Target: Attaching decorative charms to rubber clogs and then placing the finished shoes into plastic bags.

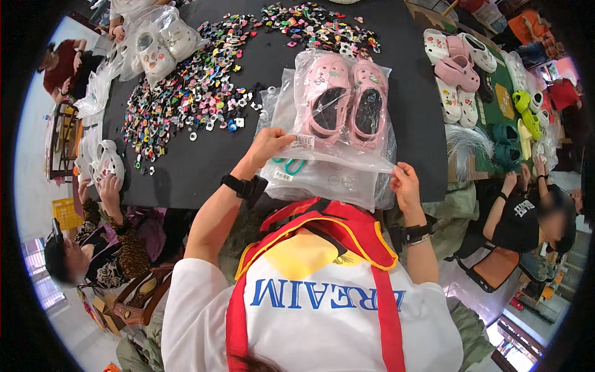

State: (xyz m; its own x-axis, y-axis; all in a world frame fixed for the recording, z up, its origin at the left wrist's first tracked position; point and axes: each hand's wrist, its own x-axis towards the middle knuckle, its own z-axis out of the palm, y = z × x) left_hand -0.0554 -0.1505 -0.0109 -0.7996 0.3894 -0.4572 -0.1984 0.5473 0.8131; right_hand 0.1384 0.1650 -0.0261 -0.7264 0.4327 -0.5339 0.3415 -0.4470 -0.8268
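A pair of pink clogs (328, 74) with charms on top lies inside a clear plastic bag (347, 149) on the dark table before me. With my left hand (271, 147) I pinch the bag's near left corner, beside a white barcode label (302, 142). The near right corner is pinched in my right hand (406, 181). Between both hands the bag's edge is stretched across. Beneath it lie more clear bags (353, 183). The teal handles of what look like scissors (289, 165) show next to my left wrist.
Piles of colourful shoe charms (192, 93) cover the table's left and far parts. Bagged white clogs (155, 53) stand at the far left. A co-worker's hands (108, 192) hold a white clog at left. More clogs (457, 71) lie on a green surface at right, near another person.
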